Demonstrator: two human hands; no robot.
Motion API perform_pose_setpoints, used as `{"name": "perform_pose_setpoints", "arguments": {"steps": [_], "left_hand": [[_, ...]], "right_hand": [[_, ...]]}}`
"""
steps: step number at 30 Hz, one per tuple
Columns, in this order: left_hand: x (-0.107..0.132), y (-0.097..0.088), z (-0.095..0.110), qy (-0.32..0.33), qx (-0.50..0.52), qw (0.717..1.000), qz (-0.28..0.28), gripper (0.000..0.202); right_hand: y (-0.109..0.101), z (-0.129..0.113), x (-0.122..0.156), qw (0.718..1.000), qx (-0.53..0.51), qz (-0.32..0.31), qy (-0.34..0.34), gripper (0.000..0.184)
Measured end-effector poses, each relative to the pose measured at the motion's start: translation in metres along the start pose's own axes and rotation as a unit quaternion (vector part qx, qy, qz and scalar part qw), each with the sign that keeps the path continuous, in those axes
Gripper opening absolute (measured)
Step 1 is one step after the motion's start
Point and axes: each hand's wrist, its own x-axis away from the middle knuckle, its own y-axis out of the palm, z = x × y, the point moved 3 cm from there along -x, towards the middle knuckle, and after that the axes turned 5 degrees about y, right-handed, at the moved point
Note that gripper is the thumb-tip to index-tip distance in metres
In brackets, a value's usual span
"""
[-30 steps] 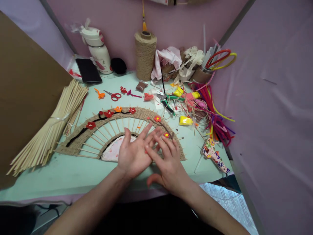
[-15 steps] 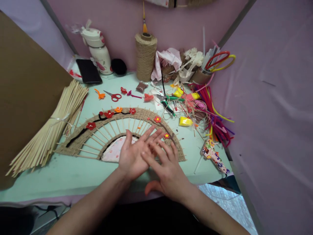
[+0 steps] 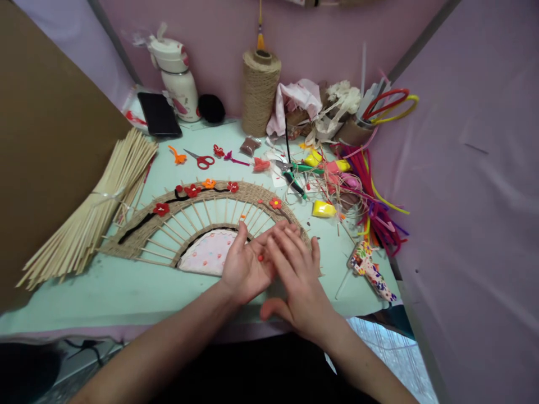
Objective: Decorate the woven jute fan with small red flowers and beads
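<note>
My left hand (image 3: 244,266) lies palm up over the right end of a woven fan frame (image 3: 202,216), fingers stretched out, with a tiny red bit (image 3: 260,258) of something resting on the palm. Across those fingers my right hand (image 3: 301,278) lies palm down, its fingers flat and spread. The fan frame is an arc of twine and wooden sticks on the pale green table (image 3: 105,292), trimmed with red flowers (image 3: 161,209), an orange flower (image 3: 209,183) and a black cord. A pink patterned half-disc (image 3: 206,252) fills its centre.
A bundle of wooden sticks (image 3: 96,205) lies left, against a brown board (image 3: 46,140). Behind stand a twine spool (image 3: 260,92), a bottle (image 3: 179,78), a phone (image 3: 159,114) and red scissors (image 3: 201,160). Pipe cleaners (image 3: 370,196), a yellow piece (image 3: 323,209) and clutter fill the right.
My right hand has slid across the left palm, and both hands have shifted a little right over the fan's end. A small red bit now shows on the left palm.
</note>
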Motion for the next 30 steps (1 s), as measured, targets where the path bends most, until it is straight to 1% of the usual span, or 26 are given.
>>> {"name": "perform_pose_setpoints", "arguments": {"steps": [1,4,6,9,12,16,19,21,23,24,25,26,27,28,29,30], "left_hand": [[-0.001,0.000,0.001,0.003,-0.003,1.000,-0.001,0.077],[-0.003,0.002,0.004,0.010,-0.001,1.000,-0.012,0.077],[-0.004,0.003,0.004,0.011,0.004,1.000,-0.019,0.078],[-0.005,0.001,0.003,0.009,0.001,1.000,-0.019,0.078],[-0.004,0.000,0.002,0.021,-0.011,1.000,-0.018,0.075],[-0.002,0.000,-0.002,0.034,-0.027,0.999,-0.014,0.072],[-0.001,-0.001,-0.008,0.035,-0.049,0.998,-0.014,0.070],[-0.001,-0.003,-0.011,0.037,-0.082,0.996,-0.016,0.067],[-0.001,-0.007,-0.008,0.057,-0.155,0.986,-0.003,0.056],[-0.002,-0.008,-0.005,0.077,-0.214,0.974,0.012,0.048],[-0.002,-0.009,0.000,0.099,-0.289,0.952,0.029,0.039],[-0.002,-0.009,0.007,0.121,-0.376,0.918,0.042,0.031],[-0.002,-0.006,0.013,0.144,-0.469,0.870,0.044,0.025],[-0.003,-0.002,0.019,0.166,-0.562,0.809,0.036,0.021],[-0.003,0.004,0.025,0.190,-0.646,0.739,0.019,0.020],[-0.004,0.010,0.029,0.216,-0.718,0.661,0.001,0.021]], "right_hand": [[-0.002,0.002,0.000,1.000,-0.006,0.014,0.008,0.076],[-0.006,0.007,0.001,0.998,-0.020,0.052,0.038,0.048],[-0.004,0.006,0.001,0.996,-0.018,0.068,0.049,0.036],[0.001,0.000,-0.001,0.997,-0.012,0.069,0.035,0.031],[0.004,-0.003,-0.003,0.997,-0.031,0.070,0.026,0.026],[0.005,0.000,-0.004,0.991,-0.068,0.102,0.058,0.017],[0.003,0.002,-0.004,0.987,-0.102,0.104,0.066,0.014],[-0.001,0.004,-0.005,0.984,-0.124,0.105,0.070,0.013],[-0.007,0.011,-0.007,0.980,-0.137,0.115,0.086,0.014],[-0.011,0.016,-0.008,0.977,-0.140,0.125,0.099,0.014],[-0.014,0.022,-0.010,0.974,-0.141,0.139,0.114,0.014],[-0.017,0.029,-0.013,0.969,-0.144,0.152,0.132,0.013],[-0.019,0.036,-0.017,0.964,-0.149,0.164,0.150,0.012],[-0.019,0.043,-0.021,0.958,-0.156,0.171,0.168,0.010],[-0.019,0.050,-0.026,0.953,-0.165,0.173,0.183,0.009],[-0.017,0.057,-0.031,0.950,-0.174,0.170,0.196,0.008]]}}
